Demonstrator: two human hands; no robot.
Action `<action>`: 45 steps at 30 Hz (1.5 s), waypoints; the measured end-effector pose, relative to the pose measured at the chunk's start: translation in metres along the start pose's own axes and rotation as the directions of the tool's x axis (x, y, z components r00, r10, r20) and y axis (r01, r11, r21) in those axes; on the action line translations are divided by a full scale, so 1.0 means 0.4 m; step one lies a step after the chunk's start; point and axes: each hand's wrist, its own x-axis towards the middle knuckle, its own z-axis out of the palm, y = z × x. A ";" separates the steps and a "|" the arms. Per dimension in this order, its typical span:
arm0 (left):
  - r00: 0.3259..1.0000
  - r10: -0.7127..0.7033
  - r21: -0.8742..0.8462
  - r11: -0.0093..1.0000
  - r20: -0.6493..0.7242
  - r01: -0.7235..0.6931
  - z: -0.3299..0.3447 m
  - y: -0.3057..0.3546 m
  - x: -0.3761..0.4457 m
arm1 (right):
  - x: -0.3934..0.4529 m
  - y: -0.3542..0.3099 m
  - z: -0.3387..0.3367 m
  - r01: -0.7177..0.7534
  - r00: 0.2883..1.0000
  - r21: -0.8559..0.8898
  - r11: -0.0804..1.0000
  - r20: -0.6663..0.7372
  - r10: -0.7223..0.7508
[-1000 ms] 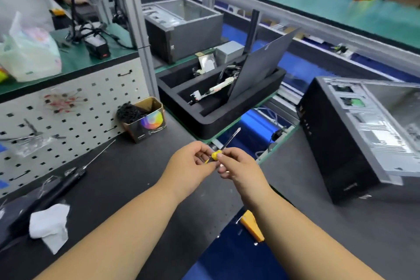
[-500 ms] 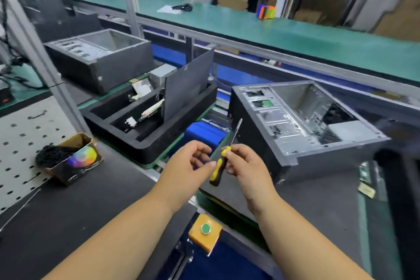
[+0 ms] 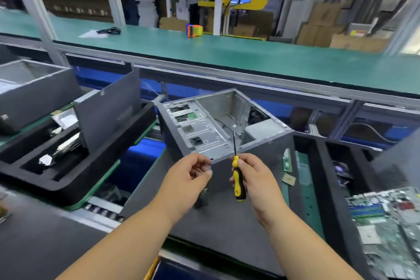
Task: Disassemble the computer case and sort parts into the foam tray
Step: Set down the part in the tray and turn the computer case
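The open computer case [image 3: 261,150] lies on its side on a dark mat in front of me, its bare metal interior facing up. My right hand [image 3: 256,182] grips a yellow-and-black screwdriver [image 3: 238,184] by the handle, with the shaft pointing up in front of the case's near edge. My left hand [image 3: 188,179] hovers just left of it, fingers curled and apart, with nothing visible in it. The black foam tray [image 3: 75,186] sits to the left; a grey side panel [image 3: 109,109] stands upright in one of its slots and small parts lie in others.
A second black foam tray [image 3: 329,188] on the right holds a motherboard [image 3: 386,223]. A green memory stick [image 3: 286,161] lies between that tray and the case. Another case [image 3: 34,93] stands at far left. A green bench [image 3: 227,52] runs across the back.
My view has swung right, bringing the case to the middle. My left hand has come off the screwdriver, which my right hand now holds alone, turned upright.
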 end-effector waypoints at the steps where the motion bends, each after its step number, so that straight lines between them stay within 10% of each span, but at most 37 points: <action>1: 1.000 -0.002 -0.008 1.000 0.016 0.002 0.030 0.003 0.010 | 0.002 0.000 -0.034 0.006 1.000 -0.013 1.000 -0.017 -0.006; 13: 0.951 0.102 0.084 0.988 0.294 -0.132 0.440 0.038 0.105 | -0.021 0.058 -0.446 -0.047 0.945 -0.177 0.983 -0.327 -0.013; 22: 0.899 0.001 0.186 0.978 0.437 -0.091 0.586 -0.061 0.108 | -0.043 0.255 -0.721 -0.430 0.822 -0.482 0.763 -0.558 0.111; 28: 0.889 -0.039 0.156 0.987 0.456 -0.037 0.579 -0.099 0.134 | -0.039 0.348 -0.749 -0.621 0.770 -0.619 0.480 -0.598 0.225; 45: 0.905 0.026 0.191 0.974 0.424 -0.118 0.490 -0.052 0.147 | -0.022 0.330 -0.739 -0.637 0.771 -0.692 0.340 -0.569 0.286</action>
